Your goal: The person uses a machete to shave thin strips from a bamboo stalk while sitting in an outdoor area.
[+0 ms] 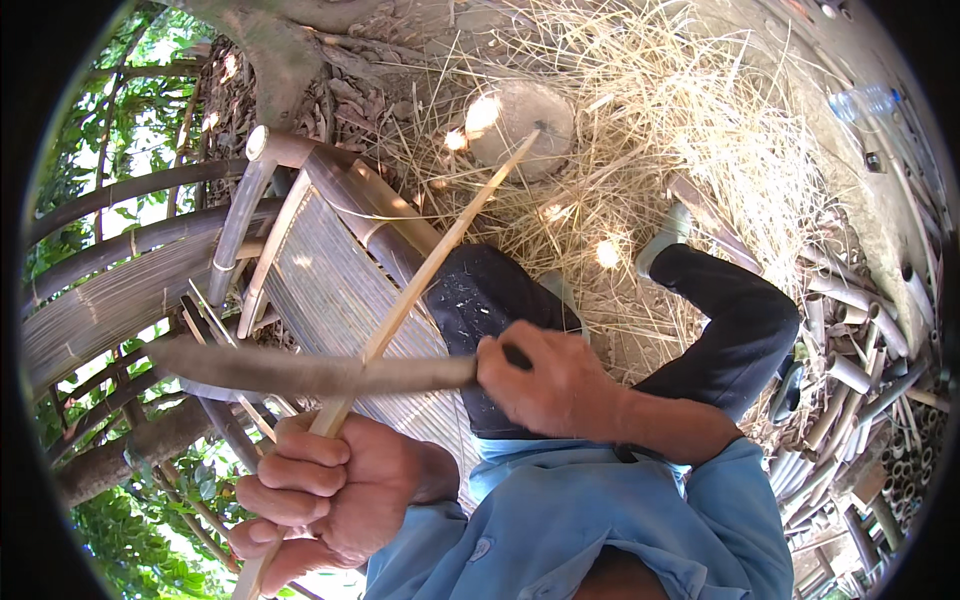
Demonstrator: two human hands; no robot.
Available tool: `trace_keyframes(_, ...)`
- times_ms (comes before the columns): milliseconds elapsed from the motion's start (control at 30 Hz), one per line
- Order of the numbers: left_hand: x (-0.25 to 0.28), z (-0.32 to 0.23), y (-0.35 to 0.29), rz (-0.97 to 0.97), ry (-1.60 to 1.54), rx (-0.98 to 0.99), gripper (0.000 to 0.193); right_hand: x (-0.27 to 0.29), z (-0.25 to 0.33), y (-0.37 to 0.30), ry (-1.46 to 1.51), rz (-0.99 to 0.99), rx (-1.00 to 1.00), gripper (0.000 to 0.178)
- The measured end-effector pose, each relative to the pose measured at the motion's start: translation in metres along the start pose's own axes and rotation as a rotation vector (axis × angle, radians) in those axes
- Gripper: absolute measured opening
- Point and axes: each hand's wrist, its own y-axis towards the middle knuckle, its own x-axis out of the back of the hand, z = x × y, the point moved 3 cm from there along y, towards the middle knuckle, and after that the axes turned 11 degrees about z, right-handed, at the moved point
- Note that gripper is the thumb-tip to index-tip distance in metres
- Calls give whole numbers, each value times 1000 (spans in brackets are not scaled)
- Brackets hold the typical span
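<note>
Left hand [330,490] clenched round strip [440,260], which points to 1 o'clock; right hand [555,385] grasps knife [300,368], blade toward 9 o'clock, crossing strip. Strip already narrow, looks mid-trim; remainder unclear.

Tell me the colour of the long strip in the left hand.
The long strip is pale yellowish tan, seen best in the head view.

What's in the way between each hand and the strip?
Left hand: nothing visible; it is closed around the strip. Right hand: the knife it holds, which crosses the strip just above the left fist in the picture. Whether knife and strip touch, I can't tell.
</note>
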Motion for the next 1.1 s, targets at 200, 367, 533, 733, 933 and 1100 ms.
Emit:
trace_keyframes(200,0,8,2,142,-73,12,47,-35,-138,-31,-72,-22,-500,7)
trace_keyframes(367,6,5,5,46,77,-34,42,-36,-119,-15,-100,-78,-264,13)
trace_keyframes(533,-11,19,13,-268,211,-99,40,-87,-232,-23,110,-66,-497,23)
trace_keyframes(733,0,21,17,-122,113,-84,42,-118,-329,-66,-24,-89,-601,38)
trace_keyframes(933,8,32,25,63,8,-125,46,-104,-355,-83,-101,39,-741,28)
trace_keyframes(1100,-6,42,31,263,-236,-83,47,-123,-342,-72,-125,-24,-594,43)
